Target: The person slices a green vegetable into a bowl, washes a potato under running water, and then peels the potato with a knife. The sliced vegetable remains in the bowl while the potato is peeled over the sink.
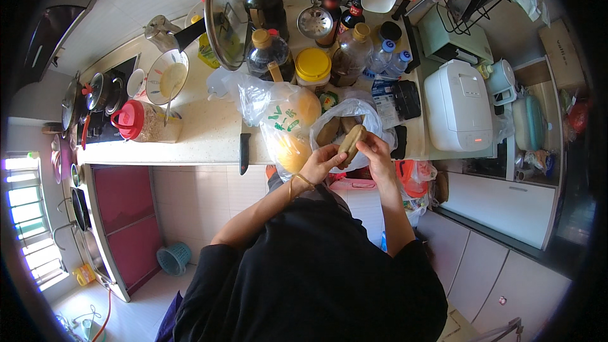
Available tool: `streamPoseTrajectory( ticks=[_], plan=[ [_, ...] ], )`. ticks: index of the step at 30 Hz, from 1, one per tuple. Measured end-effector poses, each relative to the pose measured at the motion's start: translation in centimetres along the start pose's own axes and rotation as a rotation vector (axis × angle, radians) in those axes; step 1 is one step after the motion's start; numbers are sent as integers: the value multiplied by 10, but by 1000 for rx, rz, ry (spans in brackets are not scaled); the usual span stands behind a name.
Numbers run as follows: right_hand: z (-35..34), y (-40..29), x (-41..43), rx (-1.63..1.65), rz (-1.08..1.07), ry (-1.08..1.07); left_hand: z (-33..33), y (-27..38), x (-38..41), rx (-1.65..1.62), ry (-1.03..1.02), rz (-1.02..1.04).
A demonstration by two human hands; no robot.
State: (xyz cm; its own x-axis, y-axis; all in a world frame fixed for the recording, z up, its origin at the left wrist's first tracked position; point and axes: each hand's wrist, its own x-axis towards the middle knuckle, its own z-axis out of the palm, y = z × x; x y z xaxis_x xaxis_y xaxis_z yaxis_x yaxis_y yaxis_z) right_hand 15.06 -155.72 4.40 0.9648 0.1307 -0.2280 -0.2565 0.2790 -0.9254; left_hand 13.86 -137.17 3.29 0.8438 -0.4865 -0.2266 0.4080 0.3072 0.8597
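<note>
Between my two hands is an oblong brown tuber (pixel 352 143), perhaps a potato, tilted over the mouth of a white plastic bag (pixel 385 129). The fingers of my left hand (pixel 322 163) grip its lower end, and a bracelet circles that wrist. My right hand (pixel 377 156) holds it from the right side, near the upper end. Inside the bag lie more brown tubers (pixel 328 132), partly hidden by the plastic and the held one. To the left, touching this bag, sits a clear plastic bag (pixel 271 126) of round yellow-orange fruit with green printing.
A black-handled knife (pixel 244 153) projects over the counter's front edge. Bottles and a yellow-lidded jar (pixel 313 67) crowd behind the bags. Leftward stand a red-lidded grain container (pixel 147 123) and a bowl of pale liquid (pixel 172 80). A white rice cooker (pixel 458 107) is at right.
</note>
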Motion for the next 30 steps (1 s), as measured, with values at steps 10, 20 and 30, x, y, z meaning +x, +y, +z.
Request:
streamPoseTrajectory(
  ticks=[10,20,30],
  plan=[
    [-12,7,-7,-1405,-302,37,-11,-38,15,383,494,-96],
    [-31,28,-10,-1810,-48,285,4,-53,30,337,470,-258],
    [-29,40,-13,-1717,-182,266,0,-67,26,-377,633,-361]
  ],
)
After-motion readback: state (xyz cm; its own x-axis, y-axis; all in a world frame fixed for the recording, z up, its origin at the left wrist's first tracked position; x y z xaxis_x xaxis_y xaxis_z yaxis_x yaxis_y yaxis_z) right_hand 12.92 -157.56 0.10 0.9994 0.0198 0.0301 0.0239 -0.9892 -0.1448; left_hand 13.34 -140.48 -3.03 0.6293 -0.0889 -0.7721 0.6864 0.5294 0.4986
